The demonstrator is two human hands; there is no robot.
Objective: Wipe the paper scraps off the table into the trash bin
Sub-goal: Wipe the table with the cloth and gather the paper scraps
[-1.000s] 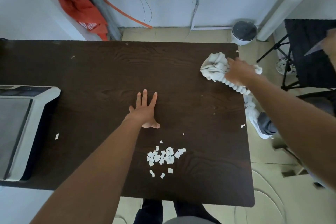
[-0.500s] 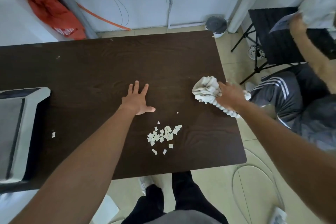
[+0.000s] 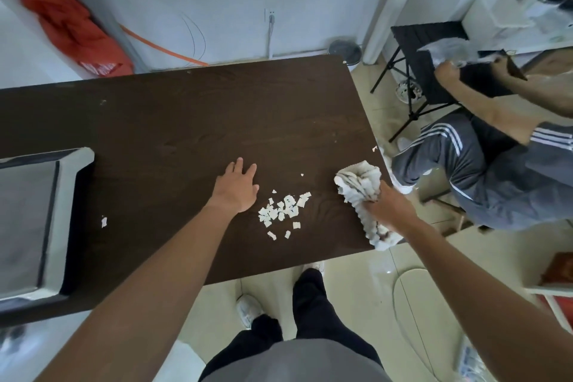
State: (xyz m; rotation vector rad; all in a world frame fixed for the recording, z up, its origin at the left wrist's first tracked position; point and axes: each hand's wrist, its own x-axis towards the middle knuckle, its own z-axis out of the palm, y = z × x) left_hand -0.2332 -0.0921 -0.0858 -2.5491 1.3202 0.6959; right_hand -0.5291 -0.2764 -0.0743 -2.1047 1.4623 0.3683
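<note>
A cluster of several small white paper scraps (image 3: 283,211) lies on the dark wooden table (image 3: 173,121) near its front right part. My left hand (image 3: 237,187) rests flat on the table just left of the scraps, fingers apart. My right hand (image 3: 389,206) grips a crumpled white cloth (image 3: 359,186) at the table's right edge, right of the scraps. A single scrap (image 3: 104,222) lies farther left and another (image 3: 374,148) at the right edge. A small round trash bin (image 3: 344,51) stands on the floor past the table's far right corner.
A white-framed device (image 3: 46,220) sits on the table's left side. A seated person in grey striped trousers (image 3: 483,170) is close to the table's right edge, beside a black folding stand (image 3: 424,49). Orange cloth (image 3: 71,28) hangs at the far left wall.
My right hand has pulled the cloth along the right edge toward me, closer to the scraps. The view has tilted down and left; my left hand stays flat.
</note>
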